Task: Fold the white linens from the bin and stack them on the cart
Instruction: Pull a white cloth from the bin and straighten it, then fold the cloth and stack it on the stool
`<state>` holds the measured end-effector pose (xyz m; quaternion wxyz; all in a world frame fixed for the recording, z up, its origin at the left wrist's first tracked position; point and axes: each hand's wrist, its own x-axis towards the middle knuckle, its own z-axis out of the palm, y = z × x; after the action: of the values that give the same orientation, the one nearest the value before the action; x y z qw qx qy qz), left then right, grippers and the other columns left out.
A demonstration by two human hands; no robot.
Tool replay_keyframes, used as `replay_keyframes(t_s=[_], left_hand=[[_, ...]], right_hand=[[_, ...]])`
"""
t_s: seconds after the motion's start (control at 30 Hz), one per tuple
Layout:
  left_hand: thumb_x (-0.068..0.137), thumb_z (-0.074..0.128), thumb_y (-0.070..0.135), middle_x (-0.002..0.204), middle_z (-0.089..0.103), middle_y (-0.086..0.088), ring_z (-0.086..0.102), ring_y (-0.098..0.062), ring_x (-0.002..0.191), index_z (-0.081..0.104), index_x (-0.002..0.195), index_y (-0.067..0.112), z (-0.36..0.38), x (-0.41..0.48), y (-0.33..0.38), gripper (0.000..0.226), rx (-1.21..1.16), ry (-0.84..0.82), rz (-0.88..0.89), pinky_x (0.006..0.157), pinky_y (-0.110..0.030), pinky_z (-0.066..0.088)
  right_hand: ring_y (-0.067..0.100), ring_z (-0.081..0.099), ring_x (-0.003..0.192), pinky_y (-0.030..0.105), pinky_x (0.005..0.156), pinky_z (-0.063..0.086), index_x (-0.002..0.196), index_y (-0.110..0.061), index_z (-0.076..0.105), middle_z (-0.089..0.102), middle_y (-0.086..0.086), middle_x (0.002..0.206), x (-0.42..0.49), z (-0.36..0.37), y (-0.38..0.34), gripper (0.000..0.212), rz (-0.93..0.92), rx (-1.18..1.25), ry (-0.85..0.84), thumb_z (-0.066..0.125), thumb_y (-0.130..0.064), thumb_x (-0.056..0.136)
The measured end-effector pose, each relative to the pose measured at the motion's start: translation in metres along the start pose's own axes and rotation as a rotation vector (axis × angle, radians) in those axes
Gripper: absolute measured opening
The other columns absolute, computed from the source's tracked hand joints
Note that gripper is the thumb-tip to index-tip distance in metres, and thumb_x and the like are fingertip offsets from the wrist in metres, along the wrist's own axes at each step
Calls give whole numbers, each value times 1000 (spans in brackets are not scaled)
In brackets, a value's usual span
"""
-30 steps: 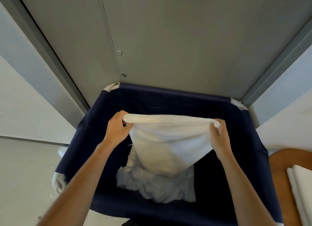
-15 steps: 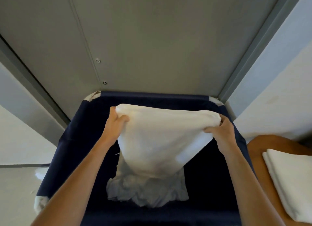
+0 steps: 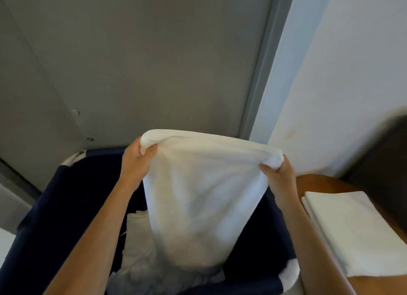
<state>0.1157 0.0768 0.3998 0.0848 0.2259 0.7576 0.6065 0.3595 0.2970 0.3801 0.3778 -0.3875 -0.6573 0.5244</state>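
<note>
I hold a white towel stretched above the dark blue bin. My left hand grips its upper left corner and my right hand grips its upper right corner. The towel hangs down between them, doubled over along its top edge. Under it, crumpled white linens lie in the bottom of the bin. On the right, a stack of folded white linens rests on the brown wooden cart top.
A grey panelled door with a grey frame stands behind the bin. A white wall runs along the right. A dark blurred object stands at the far right behind the cart top.
Both hands have lifted the towel higher and carried it rightward. The view has swung right, so more of the cart top and its folded stack shows.
</note>
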Motion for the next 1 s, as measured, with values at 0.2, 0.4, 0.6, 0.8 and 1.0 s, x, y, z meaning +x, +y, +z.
replay_keyframes(t_s=[0.2, 0.4, 0.6, 0.8, 1.0], left_hand=[[94, 52, 16, 91, 62, 17, 58, -4, 87, 61, 102, 32, 68, -29, 68, 20, -55, 138, 133, 76, -24, 46], [92, 55, 15, 71, 51, 12, 45, 5, 58, 59, 80, 19, 131, -55, 141, 14, -130, 247, 227, 58, -15, 39], [94, 57, 18, 74, 53, 9, 47, 9, 55, 57, 81, 26, 205, -74, 214, 15, -144, 206, 334, 52, -5, 37], [98, 52, 20, 83, 55, 15, 52, 11, 66, 59, 96, 24, 301, -72, 255, 8, -148, 76, 416, 61, -7, 41], [100, 49, 19, 96, 55, 23, 54, 19, 78, 54, 117, 27, 409, -57, 283, 19, -208, -11, 488, 68, 0, 41]], right_hand=[[21, 49, 73, 37, 67, 39, 86, 3, 61, 54, 9, 76, 26, -75, -13, 19, -4, 141, 45, 64, -16, 87], [11, 60, 84, 29, 75, 49, 108, -20, 61, 65, -4, 93, 51, -155, -53, 15, -275, 64, 135, 52, -24, 97], [6, 59, 91, 27, 82, 49, 114, -28, 55, 61, -10, 100, 85, -244, -75, 17, -356, 42, 261, 47, -34, 99], [10, 59, 91, 31, 85, 53, 115, -23, 54, 62, -4, 99, 128, -336, -82, 24, -373, 14, 367, 45, -40, 99], [6, 55, 77, 23, 72, 48, 108, -13, 55, 57, -6, 84, 177, -419, -73, 24, -416, 1, 461, 45, -33, 101]])
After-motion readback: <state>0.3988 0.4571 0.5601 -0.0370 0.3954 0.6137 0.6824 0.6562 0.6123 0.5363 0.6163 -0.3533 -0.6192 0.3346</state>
